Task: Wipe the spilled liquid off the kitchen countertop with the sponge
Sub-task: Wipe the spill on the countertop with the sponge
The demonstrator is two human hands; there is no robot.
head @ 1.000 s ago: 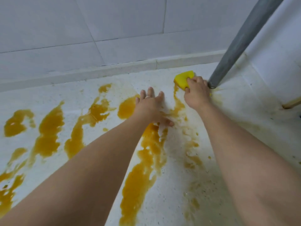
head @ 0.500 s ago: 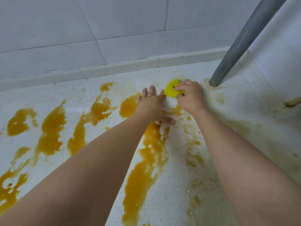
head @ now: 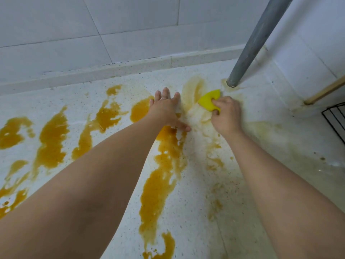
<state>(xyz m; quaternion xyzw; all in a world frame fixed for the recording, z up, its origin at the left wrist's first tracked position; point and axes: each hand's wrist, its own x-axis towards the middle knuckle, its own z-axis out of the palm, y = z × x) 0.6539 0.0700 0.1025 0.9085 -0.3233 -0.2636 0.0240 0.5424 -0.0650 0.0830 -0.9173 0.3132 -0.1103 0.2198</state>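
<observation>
Orange-brown spilled liquid [head: 158, 187] lies in streaks and puddles across the white speckled countertop [head: 188, 221]. My right hand [head: 226, 114] grips a yellow sponge [head: 209, 100], bent in its fingers, and presses it on the counter near the back. Pale smeared foam and thin stains surround the sponge. My left hand [head: 165, 111] lies flat with fingers spread on the counter just left of the sponge, its thumb at the edge of a thick streak. A ring shows on one finger.
A grey metal pole [head: 250, 53] slants down to the counter just behind the sponge. White wall tiles [head: 112, 25] back the counter. A wooden stick [head: 324, 92] and a black wire rack [head: 336, 120] sit at the right edge. More puddles [head: 52, 135] spread to the left.
My right hand swept the sponge left from beside the pole toward my left hand, then back right and nearer, leaving a pale smear. My left hand stayed planted.
</observation>
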